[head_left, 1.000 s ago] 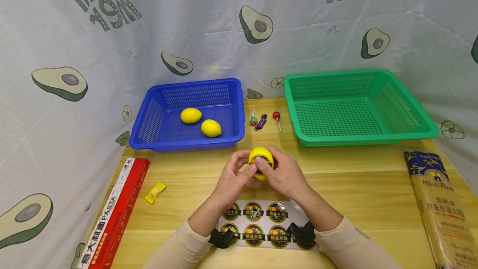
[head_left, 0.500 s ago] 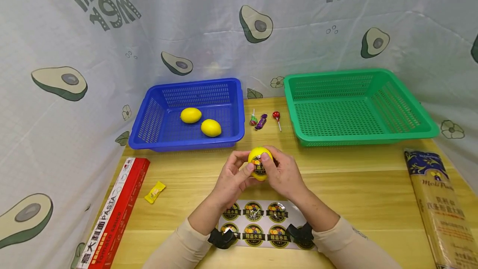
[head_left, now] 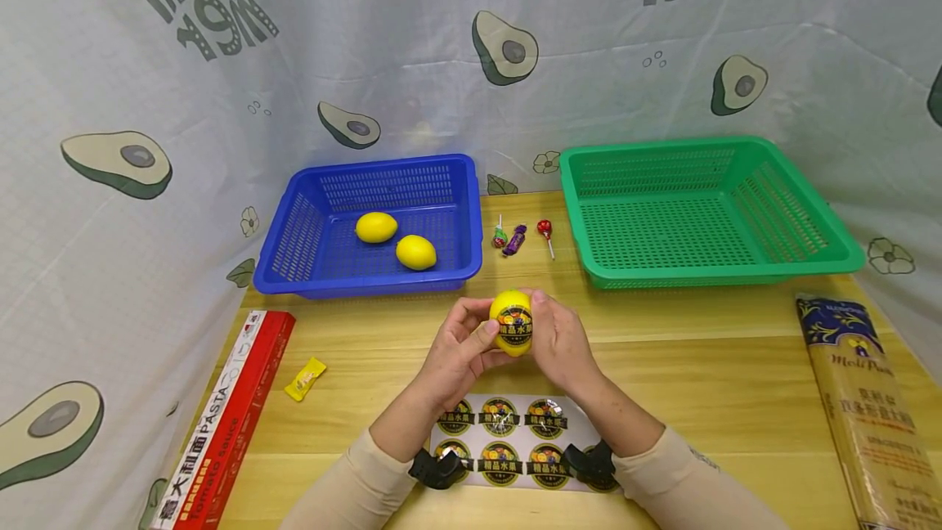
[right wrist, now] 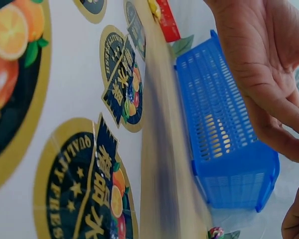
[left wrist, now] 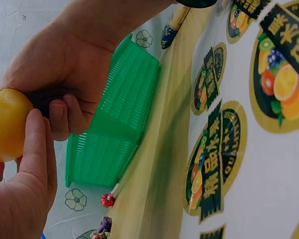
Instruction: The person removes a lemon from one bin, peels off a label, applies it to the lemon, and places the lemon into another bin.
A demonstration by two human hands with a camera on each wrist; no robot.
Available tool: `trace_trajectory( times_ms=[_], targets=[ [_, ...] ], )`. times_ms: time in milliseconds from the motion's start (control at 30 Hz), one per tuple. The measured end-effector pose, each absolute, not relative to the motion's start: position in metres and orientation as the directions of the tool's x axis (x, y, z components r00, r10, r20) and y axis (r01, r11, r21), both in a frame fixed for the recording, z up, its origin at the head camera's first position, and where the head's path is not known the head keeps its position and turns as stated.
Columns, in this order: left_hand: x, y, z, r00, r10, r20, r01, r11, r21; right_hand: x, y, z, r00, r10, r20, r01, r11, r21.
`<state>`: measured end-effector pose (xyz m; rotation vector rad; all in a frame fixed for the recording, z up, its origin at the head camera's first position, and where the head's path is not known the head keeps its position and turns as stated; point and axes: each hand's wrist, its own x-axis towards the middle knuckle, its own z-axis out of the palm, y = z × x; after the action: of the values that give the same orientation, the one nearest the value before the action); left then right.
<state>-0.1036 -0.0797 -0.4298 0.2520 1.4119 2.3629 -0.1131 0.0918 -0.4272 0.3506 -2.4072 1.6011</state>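
In the head view a lemon is held up over the middle of the table, a round black and gold fruit sticker on the side towards me. My left hand grips it from the left, thumb at the sticker's left edge. From the right, my right hand holds it, the thumb along its right side. In the left wrist view the lemon touches both hands. The right wrist view does not show the lemon. Below my hands lies a sheet of matching stickers, partly covered by the wrist straps.
A blue basket with two lemons stands back left, a green basket back right. Between them lie two lollipops and a purple wrapped candy. A red pasta box, yellow candy and spaghetti pack flank the sides.
My right thumb has slid off the sticker to the lemon's right side, so more of the sticker shows. The left thumb has moved to its left edge.
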Motion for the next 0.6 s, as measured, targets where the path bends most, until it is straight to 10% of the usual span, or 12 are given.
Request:
trace_trajectory(
  times_ms=[600],
  targets=[
    [-0.105, -0.079, -0.424, -0.942, 0.31, -0.127, -0.174, -0.129, 0.976, -0.099, 0.132, -0.426, -0.997, -0.044, -0.07, 0.047, 0.388, -0.92]
  ],
)
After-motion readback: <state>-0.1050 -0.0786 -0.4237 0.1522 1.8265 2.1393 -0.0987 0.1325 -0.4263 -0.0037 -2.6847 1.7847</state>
